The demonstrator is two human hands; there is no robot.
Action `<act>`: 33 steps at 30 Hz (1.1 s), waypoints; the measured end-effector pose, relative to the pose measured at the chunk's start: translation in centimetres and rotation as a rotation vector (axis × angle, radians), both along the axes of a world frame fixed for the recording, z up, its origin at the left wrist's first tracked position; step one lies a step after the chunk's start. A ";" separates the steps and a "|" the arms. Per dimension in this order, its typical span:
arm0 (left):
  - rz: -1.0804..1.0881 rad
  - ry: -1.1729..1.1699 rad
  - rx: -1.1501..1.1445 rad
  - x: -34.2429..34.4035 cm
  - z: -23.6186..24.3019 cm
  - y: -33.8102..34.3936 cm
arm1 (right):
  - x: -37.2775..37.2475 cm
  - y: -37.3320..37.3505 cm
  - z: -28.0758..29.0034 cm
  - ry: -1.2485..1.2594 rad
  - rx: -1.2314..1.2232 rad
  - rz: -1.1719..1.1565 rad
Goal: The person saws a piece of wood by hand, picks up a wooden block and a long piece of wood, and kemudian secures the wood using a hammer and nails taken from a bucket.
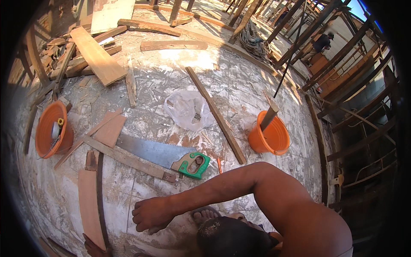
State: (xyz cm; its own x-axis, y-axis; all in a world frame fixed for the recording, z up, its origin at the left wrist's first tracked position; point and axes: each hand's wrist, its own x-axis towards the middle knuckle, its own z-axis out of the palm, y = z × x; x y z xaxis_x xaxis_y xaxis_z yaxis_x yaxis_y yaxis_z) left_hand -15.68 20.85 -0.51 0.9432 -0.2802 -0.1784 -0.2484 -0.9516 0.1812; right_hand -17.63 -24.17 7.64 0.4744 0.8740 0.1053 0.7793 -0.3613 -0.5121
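Observation:
At the lower left my left hand (95, 247), partly cut off by the picture's edge, grips the near end of a reddish wooden board (90, 205). That board lies along a darker wooden strip (101, 184). My right arm reaches across from the lower right. My right hand (153, 214) is closed over the floor, right of the board, its palm hidden, so I cannot see whether it holds anything. Beyond it lies a handsaw (156, 153) with a green and tan handle, its blade partly over a short reddish plank (110, 130). A narrow wooden batten (124, 157) runs beside the saw.
Orange buckets stand left (43, 132) and right (280, 135), the right one with a wood piece in it. Between them lie a clear plastic bag (188, 109), a long batten (214, 113) and an orange pencil-like stick (219, 165). Scrap wood (98, 55) is heaped far left. A person (321, 43) is far right.

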 end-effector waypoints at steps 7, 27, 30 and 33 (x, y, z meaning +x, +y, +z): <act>-0.050 0.009 0.040 -0.5 0.0 -0.5 | -16.1 -20.1 -6.0 0.214 0.498 -1.890; -0.084 -0.076 -0.075 0.4 -2.0 1.9 | -23.4 -26.3 -3.7 0.358 2.381 -2.240; -0.076 -0.029 -0.117 0.2 -2.5 3.0 | -21.1 -18.4 -3.1 0.858 2.238 -2.111; -0.051 0.002 0.089 -0.1 -2.5 1.9 | -20.1 -13.9 -1.3 1.291 1.751 -1.722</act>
State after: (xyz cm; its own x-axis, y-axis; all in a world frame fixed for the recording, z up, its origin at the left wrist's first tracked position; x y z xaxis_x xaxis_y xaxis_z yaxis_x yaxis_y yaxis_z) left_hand -15.75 22.79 -3.01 0.9276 -0.3110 -0.2067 -0.2969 -0.9500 0.0968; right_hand -37.76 -38.03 6.34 0.5513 -0.3691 -0.7482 -0.1103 0.8567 -0.5039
